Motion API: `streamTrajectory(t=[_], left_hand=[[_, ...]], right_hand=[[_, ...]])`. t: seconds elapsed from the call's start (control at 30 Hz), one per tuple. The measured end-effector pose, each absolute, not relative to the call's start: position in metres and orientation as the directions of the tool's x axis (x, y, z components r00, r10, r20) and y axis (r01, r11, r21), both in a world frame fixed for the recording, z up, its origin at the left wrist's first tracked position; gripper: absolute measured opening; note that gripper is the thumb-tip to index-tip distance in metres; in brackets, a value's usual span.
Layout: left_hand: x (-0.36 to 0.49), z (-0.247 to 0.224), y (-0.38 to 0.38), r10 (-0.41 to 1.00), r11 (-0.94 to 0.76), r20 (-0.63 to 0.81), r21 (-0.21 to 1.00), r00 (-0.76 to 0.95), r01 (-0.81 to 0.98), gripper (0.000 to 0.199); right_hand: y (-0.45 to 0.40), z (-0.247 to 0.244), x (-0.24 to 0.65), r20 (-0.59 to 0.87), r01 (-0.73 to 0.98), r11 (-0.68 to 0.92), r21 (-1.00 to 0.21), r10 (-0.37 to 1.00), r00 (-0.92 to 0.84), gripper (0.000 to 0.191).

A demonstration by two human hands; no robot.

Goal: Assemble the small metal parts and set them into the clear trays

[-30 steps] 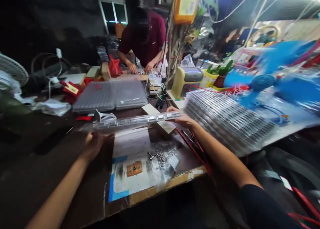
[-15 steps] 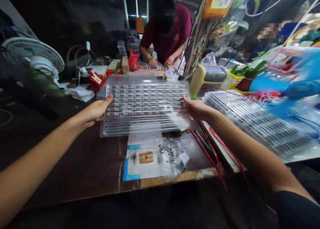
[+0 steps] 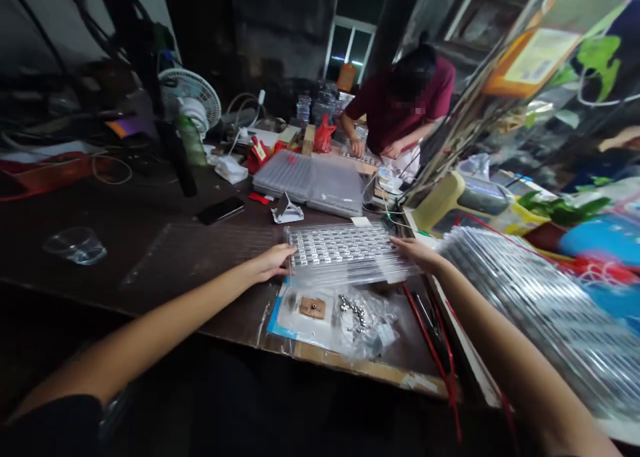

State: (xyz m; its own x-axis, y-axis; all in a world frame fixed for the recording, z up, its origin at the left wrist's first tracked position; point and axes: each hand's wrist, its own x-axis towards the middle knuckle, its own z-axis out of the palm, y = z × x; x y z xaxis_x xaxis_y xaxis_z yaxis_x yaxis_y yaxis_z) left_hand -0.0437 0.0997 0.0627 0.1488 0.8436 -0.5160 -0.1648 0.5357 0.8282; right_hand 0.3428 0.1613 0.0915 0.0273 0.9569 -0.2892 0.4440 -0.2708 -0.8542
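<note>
A clear moulded plastic tray lies flat on a dark, glossy tabletop, its ribbed surface set with rows of small metal parts, and it is touched at both ends by the two hands. The left arm is stretched in from the lower left, low over the table, and the left hand is kept open, its fingers extended and laid against the tray's left edge without curling over it. The right arm is reached in from the lower right, and the right hand is likewise open, its fingers slightly spread and rested on the tray's right end. Neither hand is closed on anything. Just below the fingers, a white paper sheet edged with blue tape is spread, carrying a small brown square and a crumpled clear bag of metal pieces. To the right of the right hand, a slanted stack of similar trays is piled, and red wires are trailed below it. Beyond the fingertips, grey bagged trays are laid, and a co-worker's hands are seen at the far end of the table.
</note>
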Motion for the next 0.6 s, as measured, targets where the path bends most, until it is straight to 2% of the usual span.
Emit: streamTrajectory(t=[0.13, 0.23, 0.47, 0.6], left_hand=[[-0.036, 0.060, 0.112, 0.882, 0.470, -0.461, 0.860, 0.091, -0.198, 0.015], [-0.034, 0.056, 0.115, 0.888, 0.456, -0.456, 0.866, 0.051, -0.206, 0.017], [-0.039, 0.056, 0.108, 0.886, 0.445, -0.462, 0.871, -0.039, -0.207, 0.020], [-0.039, 0.057, 0.108, 0.912, 0.388, -0.404, 0.905, -0.065, -0.177, 0.020]], right_hand=[[0.178, 0.083, 0.340, -0.145, 0.476, -0.140, -0.869, 0.989, 0.026, 0.031], [0.184, 0.076, 0.335, -0.080, 0.473, -0.086, -0.877, 0.996, 0.033, 0.038], [0.177, 0.067, 0.327, -0.036, 0.402, -0.053, -0.914, 0.998, 0.050, 0.055], [0.169, 0.070, 0.319, -0.029, 0.337, -0.051, -0.940, 0.997, 0.071, 0.056]])
